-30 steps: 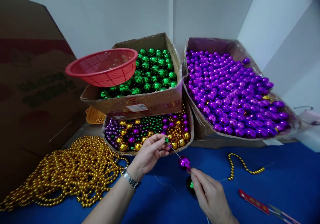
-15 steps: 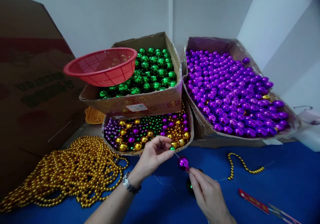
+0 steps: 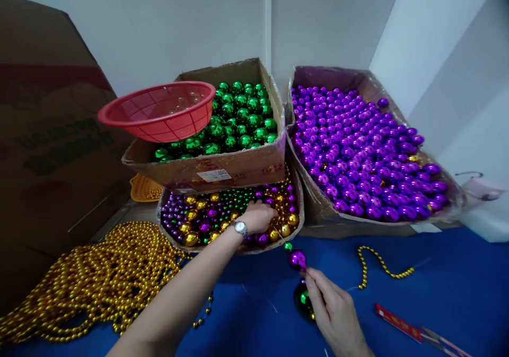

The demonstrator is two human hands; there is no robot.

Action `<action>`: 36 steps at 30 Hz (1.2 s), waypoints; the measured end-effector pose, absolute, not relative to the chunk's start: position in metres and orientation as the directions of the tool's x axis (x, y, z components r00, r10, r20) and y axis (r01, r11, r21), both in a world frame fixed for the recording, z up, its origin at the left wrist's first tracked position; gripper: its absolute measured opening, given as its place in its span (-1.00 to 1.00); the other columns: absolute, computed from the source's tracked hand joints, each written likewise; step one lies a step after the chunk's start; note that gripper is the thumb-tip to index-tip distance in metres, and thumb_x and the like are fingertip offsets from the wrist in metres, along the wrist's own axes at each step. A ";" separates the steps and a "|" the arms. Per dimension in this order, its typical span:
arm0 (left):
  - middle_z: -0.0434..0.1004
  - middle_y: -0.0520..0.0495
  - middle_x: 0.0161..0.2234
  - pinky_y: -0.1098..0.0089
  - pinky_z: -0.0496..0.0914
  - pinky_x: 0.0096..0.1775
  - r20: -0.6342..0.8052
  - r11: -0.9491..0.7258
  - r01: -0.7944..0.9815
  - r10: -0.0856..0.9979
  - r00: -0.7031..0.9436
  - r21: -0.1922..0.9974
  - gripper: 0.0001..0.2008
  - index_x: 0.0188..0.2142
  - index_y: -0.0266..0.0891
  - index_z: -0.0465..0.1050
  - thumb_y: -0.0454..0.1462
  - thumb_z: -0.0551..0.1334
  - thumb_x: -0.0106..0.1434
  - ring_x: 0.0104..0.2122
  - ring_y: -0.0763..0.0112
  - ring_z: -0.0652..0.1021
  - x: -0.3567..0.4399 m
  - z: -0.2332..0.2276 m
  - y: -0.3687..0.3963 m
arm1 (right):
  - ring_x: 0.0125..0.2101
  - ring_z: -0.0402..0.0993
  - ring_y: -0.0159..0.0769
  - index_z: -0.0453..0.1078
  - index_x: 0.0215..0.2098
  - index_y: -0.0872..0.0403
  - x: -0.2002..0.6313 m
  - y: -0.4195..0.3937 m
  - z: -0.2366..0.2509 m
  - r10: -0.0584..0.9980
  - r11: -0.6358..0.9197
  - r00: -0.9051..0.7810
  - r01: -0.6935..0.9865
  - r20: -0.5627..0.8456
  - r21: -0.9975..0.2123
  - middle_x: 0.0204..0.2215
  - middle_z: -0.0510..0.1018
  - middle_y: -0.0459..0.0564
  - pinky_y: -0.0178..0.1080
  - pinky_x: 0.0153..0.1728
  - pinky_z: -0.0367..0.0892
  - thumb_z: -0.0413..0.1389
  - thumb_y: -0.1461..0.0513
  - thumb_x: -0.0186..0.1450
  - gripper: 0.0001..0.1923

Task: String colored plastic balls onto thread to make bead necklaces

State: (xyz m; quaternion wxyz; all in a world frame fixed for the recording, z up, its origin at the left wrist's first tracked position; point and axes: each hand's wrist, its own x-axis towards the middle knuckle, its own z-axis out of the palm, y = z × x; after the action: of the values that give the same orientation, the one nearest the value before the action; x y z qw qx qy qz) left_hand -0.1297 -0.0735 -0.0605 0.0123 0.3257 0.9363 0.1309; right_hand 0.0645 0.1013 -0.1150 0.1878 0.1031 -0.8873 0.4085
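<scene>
My left hand [image 3: 260, 217], a watch on its wrist, is down in the box of mixed beads [image 3: 233, 248] beside small gold beads [image 3: 283, 203]. Its fingers are bent together, and the tips are too small to show what they hold. My right hand [image 3: 336, 309] pinches a bead string just below a shiny purple bead [image 3: 297, 260]. Above that bead a small green bead [image 3: 288, 246] sits on the thin wire or needle, which points up toward the box. A large dark green bead [image 3: 304, 298] hangs beneath, partly hidden by my right hand.
Gold bead strands [image 3: 115, 277] are heaped at left. Behind stand a box of green balls [image 3: 242, 115], with a red basket [image 3: 159, 115] on it, and a box of purple balls [image 3: 358, 155]. At right lie a short gold strand [image 3: 382, 264] and scissors [image 3: 441, 341] by a red packet [image 3: 397, 322].
My left hand has left the small green bead on the wire and moved up and away into the box of mixed beads. My right hand still holds the string in nearly the same place.
</scene>
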 end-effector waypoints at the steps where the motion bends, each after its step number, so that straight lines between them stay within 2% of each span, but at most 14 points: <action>1: 0.50 -0.15 -0.30 0.15 0.32 -0.15 0.069 0.748 0.613 0.618 -0.783 0.253 -0.72 -0.30 -0.17 0.50 -0.40 0.28 -0.07 -0.23 0.08 0.48 -0.128 -0.060 -0.073 | -0.32 0.52 -0.29 0.37 -0.12 0.08 0.065 0.102 -0.115 -0.026 0.647 -0.907 -0.337 0.421 -0.684 -0.33 0.55 0.02 -0.35 -0.31 0.39 -0.11 0.24 0.39 -0.75; 5: 0.44 -0.16 -0.16 0.33 0.33 -0.13 0.135 0.728 0.622 0.613 -0.779 0.287 -0.69 -0.03 -0.21 0.36 -0.32 0.05 0.23 -0.19 0.28 0.48 -0.115 -0.052 -0.083 | -0.35 0.52 -0.30 0.37 -0.14 0.07 0.066 0.106 -0.115 -0.007 0.645 -0.906 -0.328 0.424 -0.690 -0.36 0.55 0.00 -0.35 -0.33 0.38 -0.11 0.23 0.39 -0.76; 7: 0.43 -0.17 -0.14 0.37 0.32 -0.10 0.139 0.722 0.623 0.613 -0.778 0.302 -0.67 0.01 -0.25 0.33 -0.30 0.01 0.27 -0.15 0.30 0.47 -0.109 -0.050 -0.089 | -0.37 0.52 -0.30 0.37 -0.15 0.07 0.066 0.106 -0.114 -0.008 0.641 -0.912 -0.320 0.411 -0.698 -0.38 0.54 -0.01 -0.35 -0.35 0.37 -0.12 0.22 0.39 -0.76; 12: 0.49 -0.10 -0.19 0.40 0.35 -0.12 0.037 0.689 0.646 0.674 -0.737 0.329 -0.73 -0.14 -0.19 0.45 -0.26 0.17 0.15 -0.19 0.28 0.50 -0.106 -0.053 -0.094 | -0.36 0.51 -0.29 0.37 -0.15 0.06 0.065 0.102 -0.114 -0.020 0.632 -0.920 -0.314 0.391 -0.708 -0.39 0.54 -0.01 -0.35 -0.34 0.37 -0.12 0.21 0.39 -0.75; 15: 0.48 -0.17 -0.15 0.31 0.37 -0.15 0.012 0.714 0.611 0.647 -0.762 0.342 -0.61 -0.04 -0.20 0.39 -0.28 0.20 0.09 -0.19 0.18 0.51 -0.112 -0.058 -0.085 | -0.36 0.51 -0.30 0.37 -0.15 0.07 0.065 0.101 -0.114 -0.018 0.628 -0.923 -0.309 0.384 -0.714 -0.36 0.54 0.00 -0.35 -0.35 0.36 -0.13 0.21 0.40 -0.75; 18: 0.50 -0.22 -0.20 0.20 0.38 -0.18 -0.008 0.740 0.559 0.605 -0.796 0.375 -0.68 -0.12 -0.21 0.44 -0.31 0.19 0.08 -0.22 0.10 0.52 -0.119 -0.067 -0.072 | -0.35 0.52 -0.30 0.38 -0.15 0.07 0.066 0.100 -0.114 -0.010 0.630 -0.919 -0.311 0.393 -0.712 -0.34 0.55 0.01 -0.35 -0.34 0.36 -0.12 0.21 0.39 -0.75; 22: 0.51 -0.19 -0.28 0.15 0.36 -0.12 0.006 0.711 0.500 0.573 -0.820 0.494 -0.79 -0.30 -0.22 0.49 -0.34 0.26 0.01 -0.20 0.06 0.52 -0.124 -0.069 -0.062 | -0.33 0.52 -0.30 0.38 -0.15 0.07 0.067 0.103 -0.114 0.004 0.643 -0.917 -0.304 0.400 -0.703 -0.34 0.55 0.01 -0.35 -0.31 0.36 -0.12 0.21 0.39 -0.75; 24: 0.49 -0.18 -0.18 0.20 0.36 -0.08 0.048 0.653 0.475 0.559 -0.828 0.590 -0.75 -0.19 -0.20 0.46 -0.29 0.23 0.08 -0.15 0.11 0.51 -0.121 -0.062 -0.065 | -0.34 0.52 -0.29 0.38 -0.14 0.07 0.067 0.105 -0.114 0.012 0.648 -0.919 -0.293 0.393 -0.704 -0.35 0.55 0.02 -0.35 -0.32 0.36 -0.12 0.21 0.39 -0.75; 26: 0.45 -0.18 -0.09 0.26 0.40 -0.11 0.085 0.588 0.444 0.537 -0.839 0.676 -0.67 0.00 -0.19 0.33 -0.20 0.07 0.26 -0.16 0.22 0.53 -0.113 -0.051 -0.072 | -0.37 0.52 -0.29 0.38 -0.14 0.08 0.068 0.106 -0.113 0.015 0.649 -0.920 -0.288 0.391 -0.704 -0.36 0.56 0.02 -0.35 -0.36 0.36 -0.12 0.20 0.39 -0.74; 28: 0.43 -0.20 -0.08 0.32 0.44 -0.18 0.097 0.471 0.362 0.498 -0.862 0.804 -0.60 0.13 -0.20 0.13 -0.16 -0.13 0.37 -0.21 0.32 0.56 -0.101 -0.043 -0.082 | -0.39 0.52 -0.30 0.38 -0.15 0.08 0.068 0.106 -0.113 0.012 0.649 -0.918 -0.294 0.396 -0.702 -0.37 0.56 0.02 -0.35 -0.39 0.36 -0.13 0.20 0.39 -0.74; 29: 0.43 -0.20 -0.09 0.33 0.45 -0.20 0.082 0.356 0.275 0.471 -0.878 0.893 -0.59 0.15 -0.20 0.08 -0.14 -0.15 0.38 -0.23 0.35 0.57 -0.093 -0.040 -0.086 | -0.40 0.52 -0.30 0.38 -0.16 0.09 0.068 0.105 -0.112 0.005 0.649 -0.918 -0.299 0.397 -0.700 -0.38 0.56 0.02 -0.35 -0.40 0.36 -0.13 0.20 0.39 -0.73; 31: 0.44 -0.18 -0.12 0.35 0.46 -0.20 0.013 0.016 0.022 0.418 -0.908 1.000 -0.62 0.12 -0.19 0.11 -0.14 -0.04 0.36 -0.26 0.38 0.58 -0.078 -0.039 -0.094 | -0.42 0.52 -0.30 0.38 -0.16 0.09 0.068 0.102 -0.113 -0.018 0.653 -0.918 -0.311 0.396 -0.691 -0.39 0.56 0.01 -0.35 -0.41 0.37 -0.14 0.21 0.40 -0.72; 33: 0.47 -0.16 -0.14 0.36 0.46 -0.21 -0.080 -0.295 -0.207 0.389 -0.918 0.933 -0.67 0.03 -0.19 0.22 -0.17 0.11 0.30 -0.31 0.41 0.58 -0.065 -0.042 -0.099 | -0.41 0.53 -0.29 0.39 -0.15 0.10 0.068 0.099 -0.114 -0.038 0.665 -0.913 -0.327 0.406 -0.671 -0.38 0.57 0.02 -0.34 -0.38 0.40 -0.14 0.22 0.39 -0.72; 36: 0.50 -0.14 -0.18 0.35 0.45 -0.20 -0.151 -0.444 -0.315 0.366 -0.918 0.839 -0.71 -0.04 -0.20 0.31 -0.19 0.17 0.26 -0.32 0.40 0.58 -0.051 -0.046 -0.101 | -0.35 0.55 -0.27 0.40 -0.13 0.12 0.067 0.096 -0.117 -0.041 0.691 -0.892 -0.351 0.451 -0.632 -0.32 0.59 0.05 -0.31 -0.30 0.42 -0.12 0.23 0.38 -0.73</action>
State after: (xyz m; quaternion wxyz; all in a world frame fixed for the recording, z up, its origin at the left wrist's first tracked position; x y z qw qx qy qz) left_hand -0.0513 -0.1014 -0.0459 0.2005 0.0263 0.4876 0.8493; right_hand 0.0670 0.0964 -0.1169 0.2053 0.1093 -0.8962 0.3779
